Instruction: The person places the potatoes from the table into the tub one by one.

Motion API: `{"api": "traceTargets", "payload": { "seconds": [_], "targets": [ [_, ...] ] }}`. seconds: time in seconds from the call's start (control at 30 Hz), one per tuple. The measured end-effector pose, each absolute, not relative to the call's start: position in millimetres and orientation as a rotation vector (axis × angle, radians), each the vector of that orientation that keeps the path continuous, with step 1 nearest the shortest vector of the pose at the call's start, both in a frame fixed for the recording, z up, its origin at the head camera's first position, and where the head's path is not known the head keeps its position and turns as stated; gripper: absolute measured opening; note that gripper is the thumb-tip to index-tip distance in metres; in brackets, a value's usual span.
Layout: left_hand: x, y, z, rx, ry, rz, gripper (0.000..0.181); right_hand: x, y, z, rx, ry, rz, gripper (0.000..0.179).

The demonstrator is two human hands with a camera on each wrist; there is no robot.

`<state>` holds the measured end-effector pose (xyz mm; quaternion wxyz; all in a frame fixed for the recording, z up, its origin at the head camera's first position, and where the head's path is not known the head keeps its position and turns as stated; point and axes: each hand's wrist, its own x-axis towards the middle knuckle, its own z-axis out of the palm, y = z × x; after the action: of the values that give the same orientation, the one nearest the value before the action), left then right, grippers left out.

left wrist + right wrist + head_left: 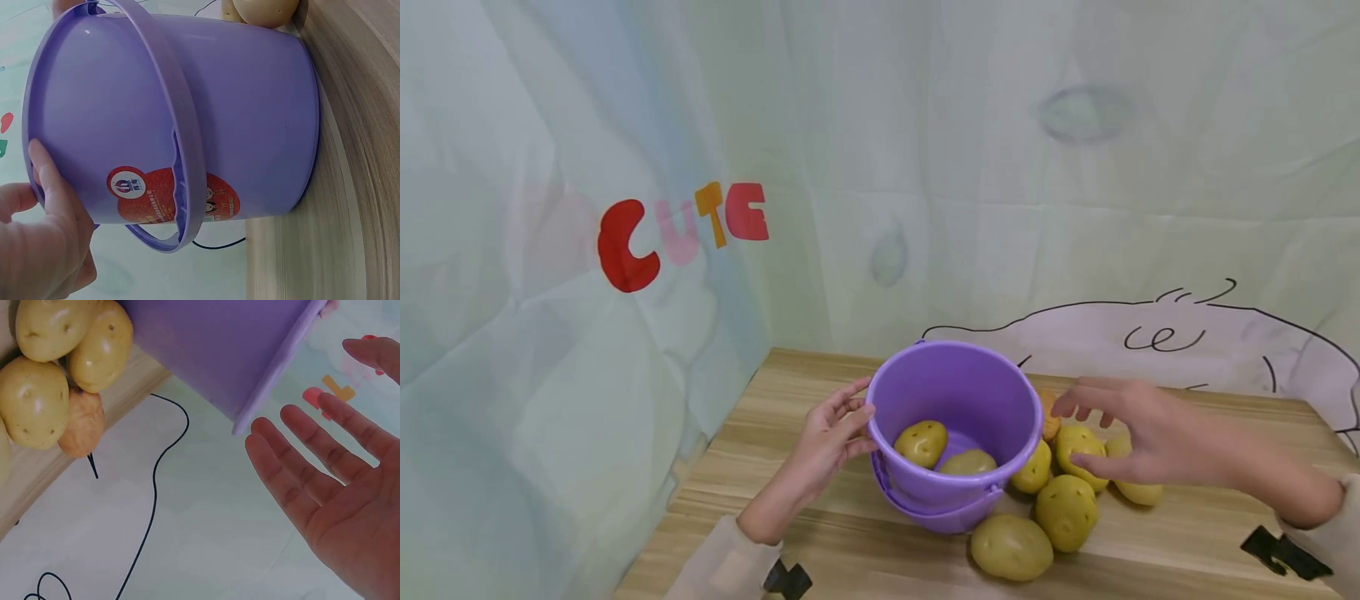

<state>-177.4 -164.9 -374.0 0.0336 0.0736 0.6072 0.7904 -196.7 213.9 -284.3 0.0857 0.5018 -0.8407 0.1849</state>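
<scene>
A purple plastic bucket (977, 387) stands on the table with its mouth facing up. Inside it lie a yellow potato (921, 443) and a paler potato (968, 462). My left hand (823, 442) grips the bucket's rim at its left, thumb on the rim edge. In the left wrist view, the bucket's handle (181, 119) hangs down over a red sticker (147, 197). My right hand (1157, 433) hovers above the loose potatoes right of the bucket, holding nothing. In the right wrist view, its fingers (290, 469) are spread, near the bucket's rim.
Several potatoes, among them a pale one (1011, 547) in front and a yellow one (1066, 512), lie right of the bucket. An orange-brown lump (82, 423) sits behind them. Printed curtains (850, 167) border the wood-grain table (737, 467) at the back and left.
</scene>
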Motion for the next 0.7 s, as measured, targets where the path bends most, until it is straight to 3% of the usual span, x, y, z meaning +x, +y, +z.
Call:
{"api": "traceTargets", "payload": {
  "seconds": [0.7],
  "targets": [
    [-178, -166, -373, 0.241, 1.886, 2.396, 0.053, -153, 205, -352, 1.601, -2.388, 0.449, 0.052]
  ]
}}
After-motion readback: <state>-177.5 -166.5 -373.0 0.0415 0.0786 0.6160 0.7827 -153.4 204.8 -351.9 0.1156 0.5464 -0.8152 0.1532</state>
